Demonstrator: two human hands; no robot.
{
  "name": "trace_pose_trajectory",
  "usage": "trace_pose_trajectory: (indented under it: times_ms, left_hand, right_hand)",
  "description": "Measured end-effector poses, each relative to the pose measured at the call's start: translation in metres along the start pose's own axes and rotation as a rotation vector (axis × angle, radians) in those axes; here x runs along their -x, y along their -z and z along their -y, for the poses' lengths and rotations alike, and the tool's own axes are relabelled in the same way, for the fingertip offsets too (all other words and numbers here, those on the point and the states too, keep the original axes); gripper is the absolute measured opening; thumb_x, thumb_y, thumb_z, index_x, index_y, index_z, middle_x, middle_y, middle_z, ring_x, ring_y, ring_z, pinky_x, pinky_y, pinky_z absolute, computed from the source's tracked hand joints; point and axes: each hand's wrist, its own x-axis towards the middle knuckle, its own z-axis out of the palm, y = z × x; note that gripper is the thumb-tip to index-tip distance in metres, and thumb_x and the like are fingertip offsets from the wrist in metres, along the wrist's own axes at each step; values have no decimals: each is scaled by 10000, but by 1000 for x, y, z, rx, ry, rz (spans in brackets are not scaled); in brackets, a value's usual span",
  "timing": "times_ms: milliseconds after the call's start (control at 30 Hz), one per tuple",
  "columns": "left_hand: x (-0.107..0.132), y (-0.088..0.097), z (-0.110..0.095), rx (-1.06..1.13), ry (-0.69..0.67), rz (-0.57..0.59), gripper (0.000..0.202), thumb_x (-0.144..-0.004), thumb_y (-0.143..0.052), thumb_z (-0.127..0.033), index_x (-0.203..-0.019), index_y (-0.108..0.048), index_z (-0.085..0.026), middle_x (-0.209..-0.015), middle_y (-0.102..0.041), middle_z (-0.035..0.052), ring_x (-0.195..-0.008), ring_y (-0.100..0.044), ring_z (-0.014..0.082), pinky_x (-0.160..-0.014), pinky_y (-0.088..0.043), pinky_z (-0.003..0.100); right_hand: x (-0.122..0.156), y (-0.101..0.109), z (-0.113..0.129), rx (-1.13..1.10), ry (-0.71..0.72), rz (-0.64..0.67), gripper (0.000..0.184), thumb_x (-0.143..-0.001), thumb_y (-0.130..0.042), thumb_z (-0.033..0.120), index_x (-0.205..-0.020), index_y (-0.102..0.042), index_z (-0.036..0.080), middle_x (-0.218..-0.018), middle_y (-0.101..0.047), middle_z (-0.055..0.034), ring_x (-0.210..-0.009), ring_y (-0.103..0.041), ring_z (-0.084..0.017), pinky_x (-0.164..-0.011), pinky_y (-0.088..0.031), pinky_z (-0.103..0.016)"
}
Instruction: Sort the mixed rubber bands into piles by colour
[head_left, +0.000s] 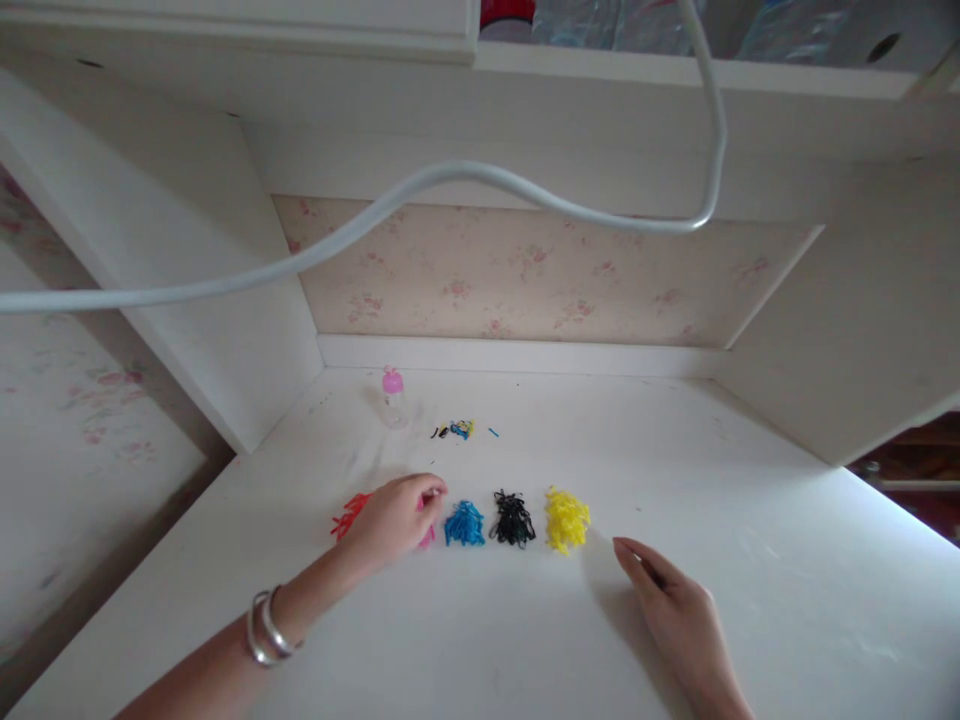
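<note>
Small piles of coloured rubber bands lie in a row on the white desk. My left hand [397, 515] hovers over the left end of the row with thumb and fingertips pinched; what they hold, if anything, is too small to name. It partly covers the red rubber bands [350, 515] and most of the pink rubber bands [427, 538]. Just right of it sit the blue rubber bands [465, 524], then the black rubber bands [514, 520] and the yellow rubber bands [567, 520]. Right of the yellow pile, my right hand [671, 610] is closed in a pinch, its contents hidden.
Behind the row lies a small mixed cluster of bands [461, 429], with a single blue band [493, 432] beside it. A clear bottle with a pink cap [392, 385] stands at the back left. A white cable [465, 172] crosses above, under a shelf [600, 115].
</note>
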Motion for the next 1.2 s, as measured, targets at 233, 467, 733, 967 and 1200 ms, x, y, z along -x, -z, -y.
trace_pose_trajectory:
  times_ms: [233,467,733,967,1200]
  left_hand:
    - [-72,-28,7,-197,119,-9,160,-869,-509,-289,-913,-649,-226,-944,-677,25,-874,-618,167,-791,-466,307]
    - [-111,-54,6,-331,180,-27,272,-889,-520,-313,-1109,-558,-157,-1113,-589,69,-945,-593,183,-810,-497,393]
    - [-120,-59,10,-377,179,-49,279,-889,-522,-302,-1127,-548,-160,-1131,-580,71,-952,-591,186,-807,-501,392]
    - [-112,-45,11,-363,150,-66,281,-888,-524,-304,-1124,-548,-154,-1118,-585,70,-943,-595,185,-800,-503,391]
    - [-84,-20,7,-294,32,-60,214,-924,-430,-274,-1001,-599,-167,-1044,-619,56,-944,-592,169,-837,-452,331]
  right_hand:
    - [9,2,5,-48,-10,-17,469,-757,-503,568,-942,-721,196,-861,-725,-50,-755,-649,-192,-642,-482,-220]
    - [11,0,5,-15,47,-11,475,-778,-479,573,-917,-723,189,-688,-695,-24,-583,-604,-151,-552,-456,-199]
    - [12,2,9,-1,92,12,437,-805,-465,560,-901,-712,212,-637,-655,3,-544,-566,-128,-544,-440,-187]
    - [13,1,7,2,133,10,414,-815,-462,537,-900,-712,218,-598,-631,16,-525,-551,-119,-529,-428,-187]
    - [12,1,10,11,136,9,429,-809,-465,532,-900,-720,200,-644,-662,-5,-545,-565,-133,-547,-440,-200]
